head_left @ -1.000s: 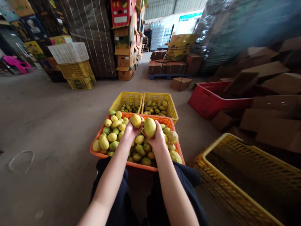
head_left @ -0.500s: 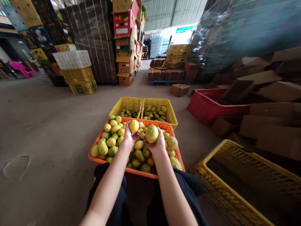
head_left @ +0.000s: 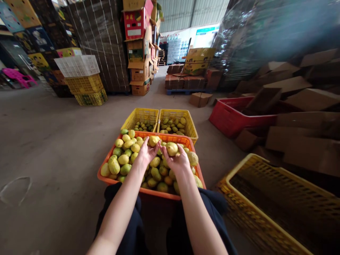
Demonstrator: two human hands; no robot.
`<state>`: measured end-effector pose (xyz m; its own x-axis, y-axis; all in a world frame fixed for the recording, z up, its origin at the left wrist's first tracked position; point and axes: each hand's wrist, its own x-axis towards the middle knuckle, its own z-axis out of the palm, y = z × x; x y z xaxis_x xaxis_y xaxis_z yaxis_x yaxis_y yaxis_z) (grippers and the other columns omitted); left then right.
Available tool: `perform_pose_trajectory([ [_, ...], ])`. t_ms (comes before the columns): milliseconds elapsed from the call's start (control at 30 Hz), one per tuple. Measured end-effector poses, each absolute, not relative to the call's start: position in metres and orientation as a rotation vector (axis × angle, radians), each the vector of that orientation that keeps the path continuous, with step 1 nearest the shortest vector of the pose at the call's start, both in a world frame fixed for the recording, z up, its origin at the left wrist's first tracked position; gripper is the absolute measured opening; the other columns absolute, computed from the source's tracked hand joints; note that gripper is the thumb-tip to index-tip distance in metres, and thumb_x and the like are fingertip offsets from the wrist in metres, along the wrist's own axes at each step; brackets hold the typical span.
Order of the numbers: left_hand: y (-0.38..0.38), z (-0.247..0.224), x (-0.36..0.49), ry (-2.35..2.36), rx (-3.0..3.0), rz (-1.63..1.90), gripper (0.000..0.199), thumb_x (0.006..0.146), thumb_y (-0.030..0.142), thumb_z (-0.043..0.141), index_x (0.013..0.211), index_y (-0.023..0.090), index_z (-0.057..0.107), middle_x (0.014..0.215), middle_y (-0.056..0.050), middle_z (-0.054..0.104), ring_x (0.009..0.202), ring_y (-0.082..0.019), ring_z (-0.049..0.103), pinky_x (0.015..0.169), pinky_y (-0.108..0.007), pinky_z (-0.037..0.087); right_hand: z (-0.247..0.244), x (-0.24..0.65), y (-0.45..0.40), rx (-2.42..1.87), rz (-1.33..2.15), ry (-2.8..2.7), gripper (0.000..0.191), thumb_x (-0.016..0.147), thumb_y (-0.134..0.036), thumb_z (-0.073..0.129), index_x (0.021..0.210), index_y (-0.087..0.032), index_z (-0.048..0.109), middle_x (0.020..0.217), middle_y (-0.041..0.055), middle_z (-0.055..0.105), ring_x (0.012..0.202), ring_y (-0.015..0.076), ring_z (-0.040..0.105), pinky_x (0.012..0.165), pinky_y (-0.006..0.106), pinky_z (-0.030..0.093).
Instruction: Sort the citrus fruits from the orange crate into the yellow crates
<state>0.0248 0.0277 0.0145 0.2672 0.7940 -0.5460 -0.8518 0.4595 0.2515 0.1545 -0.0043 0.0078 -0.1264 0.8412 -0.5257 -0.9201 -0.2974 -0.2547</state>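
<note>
My left hand point(head_left: 148, 154) is turned palm up, its fingers curled about a yellow lemon point(head_left: 153, 141). In my right hand point(head_left: 178, 162), also palm up, rests a larger yellow-green lemon point(head_left: 171, 148), between the thumb and fingers. Both hands are close together over an orange crate point(head_left: 111, 181). The crate is heaped with lemons point(head_left: 123, 159) ranging from green to yellow, several partly covered by my hands and forearms.
Behind the orange crate stand two yellow crates, a left one point(head_left: 127, 122) and a right one point(head_left: 193, 124), with greenish fruit inside. A yellow crate point(head_left: 255, 209) is at my right, beyond it a red crate point(head_left: 225, 118) and cardboard boxes point(head_left: 305, 148). Stacked boxes point(head_left: 138, 74) rise ahead.
Both lemons have turned over in my hands and now show different sides. My right hand has opened its fingers a little under its lemon. The camera view has shifted slightly.
</note>
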Motion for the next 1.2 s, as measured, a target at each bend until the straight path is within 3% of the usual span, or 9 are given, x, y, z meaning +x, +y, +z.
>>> perform_pose_trajectory([
  [133, 0.028, 0.012, 0.024, 0.708, -0.043, 1.108, 0.043, 0.106, 0.044, 0.047, 0.125, 0.010, 0.064, 0.087, -0.011, 0.070, 0.059, -0.015, 0.066, 0.047, -0.021, 0.057, 0.008, 0.153, -0.004, -0.762, 1.715, 0.177, 0.021, 0.095, -0.039, 0.061, 0.098, -0.019, 0.066, 0.079, 0.0071, 0.072, 0.080, 0.0221, 0.076, 0.050, 0.024, 0.063],
  [267, 0.026, 0.011, 0.027, 0.816, 0.196, 1.298, 0.017, 0.098, 0.031, 0.069, 0.108, 0.019, 0.065, 0.085, -0.003, 0.069, 0.064, -0.011, 0.066, 0.056, -0.018, 0.057, 0.006, 0.154, -0.003, -0.778, 1.626, 0.013, 0.017, 0.084, -0.030, 0.076, 0.088, -0.021, 0.063, 0.075, 0.0018, 0.071, 0.068, 0.0167, 0.072, 0.051, 0.021, 0.060],
  [433, 0.019, 0.012, 0.032, 0.887, 0.604, 1.694, 0.056, 0.070, 0.006, 0.089, 0.113, 0.027, 0.060, 0.110, 0.001, 0.070, 0.089, -0.012, 0.072, 0.081, -0.019, 0.059, 0.006, 0.147, -0.008, -0.737, 1.189, -0.302, 0.047, 0.061, -0.011, 0.086, 0.095, -0.027, 0.057, 0.083, -0.0079, 0.069, 0.076, 0.0145, 0.069, 0.067, 0.029, 0.065],
  [567, 0.013, 0.014, 0.034, 0.870, 0.781, 1.733, 0.061, 0.057, 0.003, 0.095, 0.107, 0.025, 0.067, 0.131, -0.005, 0.067, 0.120, -0.021, 0.066, 0.085, -0.016, 0.056, 0.004, 0.142, -0.014, -0.843, 0.911, -0.546, 0.060, 0.054, -0.012, 0.090, 0.105, -0.029, 0.062, 0.096, -0.0067, 0.069, 0.087, 0.0142, 0.066, 0.076, 0.025, 0.061],
  [700, 0.008, 0.016, 0.039, 0.843, 0.862, 1.702, 0.053, 0.058, 0.005, 0.095, 0.102, 0.024, 0.072, 0.128, -0.006, 0.069, 0.124, -0.023, 0.064, 0.088, -0.016, 0.055, 0.006, 0.140, -0.017, -0.935, 0.762, -0.644, 0.059, 0.056, -0.008, 0.086, 0.106, -0.029, 0.065, 0.108, -0.0049, 0.067, 0.102, 0.0146, 0.063, 0.089, 0.023, 0.056],
  [867, 0.005, 0.020, 0.041, 0.852, 0.777, 1.687, 0.046, 0.060, 0.000, 0.091, 0.097, 0.022, 0.075, 0.121, -0.006, 0.073, 0.124, -0.023, 0.066, 0.092, -0.018, 0.054, 0.007, 0.139, -0.016, -0.867, 0.711, -0.570, 0.064, 0.051, 0.001, 0.084, 0.105, -0.025, 0.062, 0.112, -0.0018, 0.069, 0.105, 0.0150, 0.067, 0.090, 0.023, 0.055],
  [967, 0.007, 0.019, 0.040, 0.849, 0.778, 1.655, 0.052, 0.057, -0.001, 0.092, 0.101, 0.022, 0.076, 0.117, -0.005, 0.075, 0.119, -0.023, 0.069, 0.089, -0.019, 0.056, 0.004, 0.141, -0.012, -0.854, 0.792, -0.506, 0.066, 0.049, 0.000, 0.087, 0.103, -0.026, 0.059, 0.105, -0.0026, 0.072, 0.095, 0.0152, 0.071, 0.084, 0.024, 0.059],
  [1067, 0.012, 0.016, 0.037, 0.826, 0.767, 1.612, 0.056, 0.056, 0.000, 0.093, 0.105, 0.022, 0.076, 0.111, -0.002, 0.077, 0.109, -0.020, 0.072, 0.090, -0.021, 0.057, 0.002, 0.145, -0.009, -0.869, 1.050, -0.409, 0.054, 0.055, -0.010, 0.090, 0.096, -0.027, 0.058, 0.089, -0.0041, 0.074, 0.079, 0.0160, 0.072, 0.067, 0.025, 0.061],
  [1200, 0.017, 0.013, 0.031, 0.780, 0.610, 1.479, 0.040, 0.068, 0.009, 0.089, 0.104, 0.019, 0.074, 0.100, -0.001, 0.076, 0.099, -0.017, 0.074, 0.097, -0.029, 0.059, 0.005, 0.151, -0.008, -0.809, 1.346, -0.338, 0.035, 0.065, -0.018, 0.085, 0.088, -0.025, 0.060, 0.079, -0.0020, 0.074, 0.071, 0.0181, 0.072, 0.060, 0.028, 0.063],
])
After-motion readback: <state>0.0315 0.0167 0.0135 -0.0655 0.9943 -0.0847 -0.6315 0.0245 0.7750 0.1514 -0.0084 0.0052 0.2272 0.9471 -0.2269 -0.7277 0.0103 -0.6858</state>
